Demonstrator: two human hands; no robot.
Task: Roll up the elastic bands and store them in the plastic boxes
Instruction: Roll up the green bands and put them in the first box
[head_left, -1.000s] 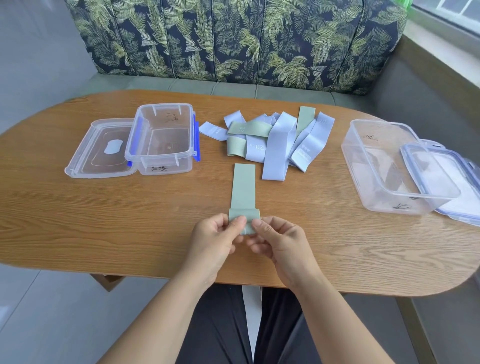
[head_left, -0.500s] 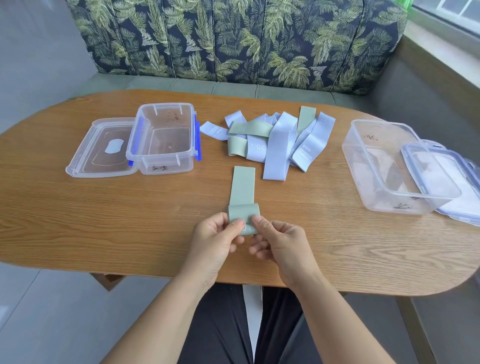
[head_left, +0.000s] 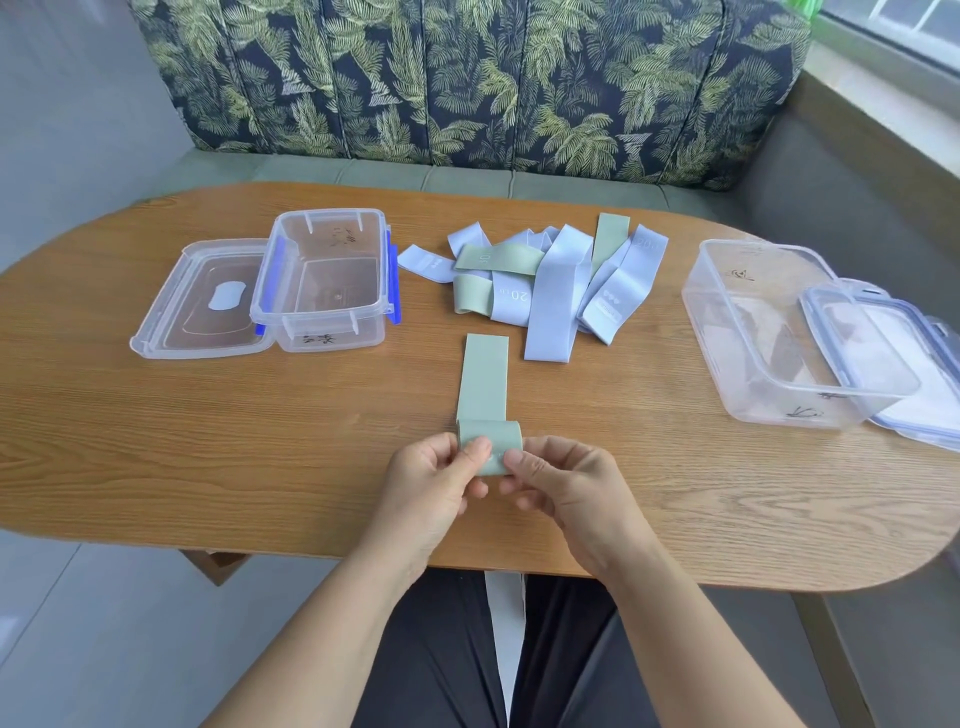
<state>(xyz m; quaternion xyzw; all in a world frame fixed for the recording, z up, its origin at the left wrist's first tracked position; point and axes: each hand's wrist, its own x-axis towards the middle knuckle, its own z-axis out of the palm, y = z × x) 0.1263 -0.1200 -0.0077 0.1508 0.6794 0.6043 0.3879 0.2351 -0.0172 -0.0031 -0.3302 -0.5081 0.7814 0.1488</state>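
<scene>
Left hand (head_left: 431, 483) and right hand (head_left: 566, 493) pinch the green elastic band (head_left: 485, 384) at its rolled end. The small plastic box (head_left: 332, 340) and large plastic box (head_left: 727, 338) stand open, worktop (head_left: 208, 441) showing through both.

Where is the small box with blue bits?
Head view: the small box sits on the table, left side, between a clear lid and the pile of bands.

A wooden table (head_left: 156, 457) with rounded ends and visible grain fills the middle of the view. Behind it runs a grey-green bench seat (head_left: 363, 174) with a dark back cushion (head_left: 467, 78) printed with green palm leaves. A window (head_left: 904, 21) at the upper right lets in daylight. The floor (head_left: 104, 649) is pale grey tile.
</scene>
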